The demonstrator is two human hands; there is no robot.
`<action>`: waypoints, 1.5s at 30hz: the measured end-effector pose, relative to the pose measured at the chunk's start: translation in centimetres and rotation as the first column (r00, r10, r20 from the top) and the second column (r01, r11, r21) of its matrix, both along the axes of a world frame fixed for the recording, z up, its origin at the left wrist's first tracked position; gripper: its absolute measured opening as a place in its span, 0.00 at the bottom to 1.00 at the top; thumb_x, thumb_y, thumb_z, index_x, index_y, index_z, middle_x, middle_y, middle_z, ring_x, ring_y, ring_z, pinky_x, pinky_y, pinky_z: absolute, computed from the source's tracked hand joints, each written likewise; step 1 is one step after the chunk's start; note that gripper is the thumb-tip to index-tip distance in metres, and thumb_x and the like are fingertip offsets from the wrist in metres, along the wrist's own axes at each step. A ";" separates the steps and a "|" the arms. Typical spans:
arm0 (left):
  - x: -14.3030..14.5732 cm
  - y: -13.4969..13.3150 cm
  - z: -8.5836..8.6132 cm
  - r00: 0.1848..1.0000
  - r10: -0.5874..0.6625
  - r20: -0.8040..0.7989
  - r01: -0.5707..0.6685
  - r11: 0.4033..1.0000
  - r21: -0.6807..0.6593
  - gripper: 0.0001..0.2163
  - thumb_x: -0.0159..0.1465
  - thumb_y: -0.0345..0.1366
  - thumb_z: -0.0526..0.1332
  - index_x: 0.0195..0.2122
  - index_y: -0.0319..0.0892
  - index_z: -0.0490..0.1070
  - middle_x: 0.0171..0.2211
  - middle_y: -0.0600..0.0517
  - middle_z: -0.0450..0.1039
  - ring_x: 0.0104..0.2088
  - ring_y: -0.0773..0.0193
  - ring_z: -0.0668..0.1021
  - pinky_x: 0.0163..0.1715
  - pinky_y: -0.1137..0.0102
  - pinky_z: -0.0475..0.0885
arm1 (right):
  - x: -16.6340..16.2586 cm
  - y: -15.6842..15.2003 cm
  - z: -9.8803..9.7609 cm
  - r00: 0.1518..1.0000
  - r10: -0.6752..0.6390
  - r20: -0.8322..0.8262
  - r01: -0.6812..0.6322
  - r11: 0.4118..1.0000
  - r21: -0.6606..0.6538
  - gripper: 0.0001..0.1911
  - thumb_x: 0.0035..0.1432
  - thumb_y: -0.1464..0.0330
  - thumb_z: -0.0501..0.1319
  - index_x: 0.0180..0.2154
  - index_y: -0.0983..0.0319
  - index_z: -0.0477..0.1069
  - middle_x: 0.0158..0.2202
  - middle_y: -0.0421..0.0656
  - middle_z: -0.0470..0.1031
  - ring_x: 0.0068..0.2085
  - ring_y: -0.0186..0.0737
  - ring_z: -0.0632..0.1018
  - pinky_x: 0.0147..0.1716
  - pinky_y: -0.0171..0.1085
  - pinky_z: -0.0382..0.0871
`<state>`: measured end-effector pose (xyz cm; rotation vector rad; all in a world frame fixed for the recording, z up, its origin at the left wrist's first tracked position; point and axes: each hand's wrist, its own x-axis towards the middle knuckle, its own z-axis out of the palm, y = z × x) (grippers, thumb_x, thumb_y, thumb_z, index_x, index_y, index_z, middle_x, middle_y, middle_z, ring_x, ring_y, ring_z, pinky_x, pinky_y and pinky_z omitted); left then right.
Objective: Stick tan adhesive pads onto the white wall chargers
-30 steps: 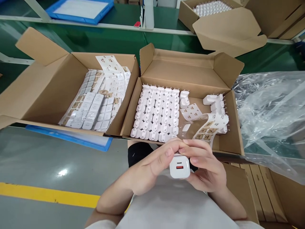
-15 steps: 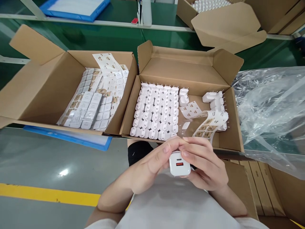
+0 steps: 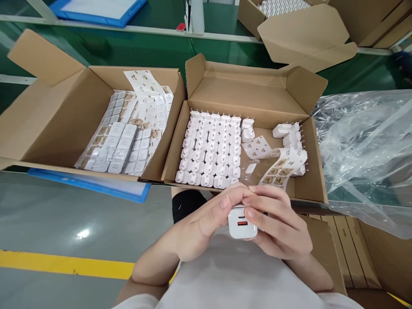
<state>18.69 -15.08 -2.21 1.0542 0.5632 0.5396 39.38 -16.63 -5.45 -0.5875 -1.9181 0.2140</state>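
Note:
Both hands hold one white charger plug (image 3: 241, 225) close to my body; its face shows a slim port above a red USB port. My left hand (image 3: 206, 223) grips its left side with fingers curled over the top. My right hand (image 3: 278, 225) wraps the right side, thumb pressing on the face. Just beyond stands an open cardboard box (image 3: 312, 171) with rows of white plugs (image 3: 210, 150) standing prongs up, a few loose plugs (image 3: 291, 133) and a curled sticker strip (image 3: 278, 165). A second open box (image 3: 64, 116) at left holds wrapped plugs and sticker sheets (image 3: 127, 131).
Crumpled clear plastic sheeting (image 3: 363, 146) lies at the right. More cardboard boxes (image 3: 305, 30) sit on the green bench behind, with a blue tray (image 3: 96, 8) at top left. Below left is grey floor with a yellow line (image 3: 64, 264). Flat cartons (image 3: 357, 253) stand at lower right.
My right thumb has slid down over the plug's face, covering the upper port. The view has shifted slightly; the boxes sit a little higher in the picture.

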 end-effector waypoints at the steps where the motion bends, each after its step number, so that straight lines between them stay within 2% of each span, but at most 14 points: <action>1: 0.0 0.0 -0.1 1.000 -0.011 -0.005 0.011 1.000 0.019 0.34 0.75 0.67 0.47 0.56 0.44 0.78 0.50 0.45 0.68 0.49 0.51 0.74 0.53 0.60 0.73 | 0.0 0.0 0.0 1.000 0.000 0.007 0.000 1.000 -0.002 0.17 0.74 0.74 0.62 0.61 0.69 0.76 0.41 0.47 0.85 0.47 0.44 0.86 0.55 0.46 0.85; 6: 0.1 -0.3 0.0 1.000 0.016 0.019 -0.016 0.999 -0.032 0.33 0.75 0.66 0.48 0.57 0.45 0.79 0.52 0.44 0.68 0.54 0.48 0.73 0.48 0.64 0.75 | 0.1 -0.1 -0.7 1.000 0.016 -0.016 -0.016 1.000 0.000 0.15 0.74 0.76 0.62 0.59 0.69 0.76 0.43 0.47 0.83 0.49 0.40 0.85 0.60 0.44 0.82; 13: 0.4 -0.1 0.3 0.998 0.063 -0.008 -0.062 0.996 0.070 0.30 0.77 0.64 0.48 0.49 0.45 0.79 0.50 0.46 0.72 0.49 0.52 0.74 0.55 0.60 0.71 | 0.0 -0.2 -0.4 1.000 0.014 -0.025 -0.016 0.998 -0.057 0.19 0.74 0.75 0.62 0.63 0.67 0.74 0.43 0.47 0.85 0.48 0.42 0.86 0.59 0.44 0.82; 16: 0.5 0.0 0.4 0.997 0.061 -0.040 -0.056 0.991 0.122 0.27 0.78 0.62 0.50 0.47 0.44 0.76 0.46 0.47 0.70 0.45 0.55 0.73 0.51 0.62 0.70 | -0.1 -0.4 -0.4 0.998 0.017 -0.056 -0.023 0.993 -0.112 0.26 0.75 0.73 0.62 0.71 0.63 0.68 0.43 0.47 0.86 0.49 0.43 0.86 0.57 0.44 0.83; 21: 0.9 0.4 0.0 0.992 0.087 -0.088 -0.054 0.943 0.328 0.15 0.80 0.50 0.56 0.45 0.44 0.71 0.43 0.51 0.68 0.42 0.60 0.71 0.46 0.67 0.68 | 0.1 -0.9 -1.4 0.997 0.005 -0.074 -0.022 0.973 -0.228 0.40 0.71 0.74 0.66 0.78 0.52 0.57 0.50 0.47 0.88 0.52 0.48 0.86 0.56 0.49 0.84; 24: 0.8 0.7 -0.4 0.992 0.079 -0.094 -0.037 0.922 0.386 0.15 0.81 0.50 0.54 0.47 0.44 0.71 0.44 0.50 0.68 0.45 0.59 0.72 0.45 0.67 0.69 | 0.2 -0.8 -1.8 0.997 0.004 -0.079 -0.022 0.973 -0.228 0.38 0.72 0.75 0.65 0.77 0.53 0.59 0.52 0.48 0.87 0.60 0.47 0.83 0.59 0.48 0.82; 26: 0.8 0.9 -0.7 0.997 0.052 -0.051 -0.028 0.920 0.390 0.16 0.80 0.53 0.56 0.47 0.44 0.70 0.44 0.49 0.68 0.46 0.59 0.73 0.43 0.68 0.69 | 0.3 -0.7 -1.9 0.995 0.013 -0.095 -0.034 0.973 -0.229 0.35 0.73 0.74 0.64 0.76 0.53 0.61 0.53 0.49 0.87 0.62 0.47 0.81 0.59 0.48 0.82; 29: 0.9 1.0 -0.9 0.999 0.040 0.018 -0.043 0.912 0.409 0.16 0.77 0.53 0.61 0.49 0.44 0.71 0.43 0.50 0.67 0.44 0.60 0.73 0.43 0.68 0.70 | 0.3 -0.6 -1.9 0.994 0.005 -0.110 -0.031 0.972 -0.234 0.33 0.74 0.71 0.64 0.75 0.52 0.62 0.52 0.49 0.88 0.60 0.49 0.82 0.58 0.50 0.84; 33: 0.8 1.2 -1.2 0.998 0.060 -0.033 -0.038 0.889 0.457 0.14 0.77 0.50 0.63 0.51 0.43 0.72 0.44 0.49 0.70 0.45 0.59 0.74 0.51 0.65 0.72 | 0.2 -0.3 -2.0 0.998 -0.005 -0.065 -0.008 0.982 -0.189 0.31 0.76 0.69 0.61 0.75 0.55 0.61 0.49 0.49 0.88 0.58 0.50 0.83 0.55 0.49 0.85; 35: 0.4 1.3 -1.2 1.000 0.025 -0.020 -0.014 0.908 0.419 0.19 0.74 0.53 0.65 0.55 0.43 0.73 0.49 0.46 0.73 0.48 0.56 0.76 0.53 0.63 0.73 | 0.1 -0.1 -1.9 0.999 0.015 -0.030 -0.019 0.990 -0.140 0.29 0.78 0.69 0.58 0.75 0.57 0.62 0.49 0.50 0.87 0.54 0.49 0.85 0.55 0.51 0.85; 37: 0.0 1.2 -1.2 1.000 0.006 0.004 -0.007 0.951 0.309 0.23 0.75 0.56 0.64 0.60 0.44 0.75 0.55 0.43 0.75 0.55 0.52 0.77 0.58 0.60 0.73 | -0.1 0.2 -1.7 0.999 0.029 -0.015 -0.031 0.993 -0.117 0.25 0.78 0.71 0.57 0.72 0.60 0.65 0.48 0.51 0.86 0.51 0.48 0.86 0.57 0.53 0.84; 40: -0.6 0.6 -1.6 0.996 0.079 -0.046 -0.074 0.992 0.101 0.21 0.78 0.54 0.59 0.61 0.49 0.79 0.59 0.45 0.77 0.61 0.51 0.76 0.65 0.60 0.69 | -0.5 0.4 -1.9 0.999 0.036 -0.021 -0.039 0.991 -0.125 0.19 0.77 0.70 0.58 0.66 0.62 0.70 0.48 0.51 0.85 0.54 0.48 0.86 0.59 0.52 0.84; 42: -0.8 0.3 -2.3 0.990 0.120 -0.069 -0.119 0.993 0.024 0.21 0.76 0.55 0.62 0.61 0.49 0.80 0.58 0.45 0.78 0.60 0.50 0.76 0.64 0.60 0.70 | -0.7 0.6 -2.2 0.999 0.026 -0.022 -0.028 0.991 -0.133 0.19 0.76 0.65 0.60 0.64 0.62 0.69 0.50 0.53 0.85 0.59 0.50 0.84 0.59 0.50 0.83; 45: -0.9 0.3 -3.4 0.991 0.134 0.021 -0.129 0.981 -0.142 0.19 0.73 0.54 0.67 0.58 0.51 0.80 0.51 0.48 0.77 0.52 0.55 0.78 0.55 0.65 0.74 | -1.0 0.7 -2.4 0.998 -0.043 0.053 0.049 0.992 -0.120 0.26 0.73 0.60 0.65 0.67 0.59 0.66 0.52 0.51 0.87 0.62 0.52 0.84 0.63 0.51 0.82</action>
